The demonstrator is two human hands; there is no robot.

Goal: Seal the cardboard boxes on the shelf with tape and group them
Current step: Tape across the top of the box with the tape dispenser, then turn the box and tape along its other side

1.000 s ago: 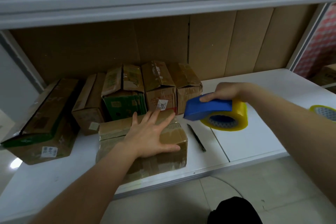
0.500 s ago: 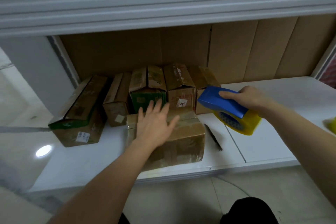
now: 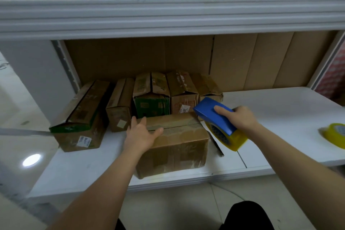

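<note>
Left hand flat on box, right hand gripping dispenser
Tape may run crooked or wrinkle if the box slides under the flat hand

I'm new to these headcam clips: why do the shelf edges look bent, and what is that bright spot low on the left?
Head view: the wide-angle lens bows the white shelf beam and the upright at the right. The bright oval is probably lamp glare on the glossy floor. The shelf's back is dim and shadowed, and the whole picture is slightly soft.
</note>
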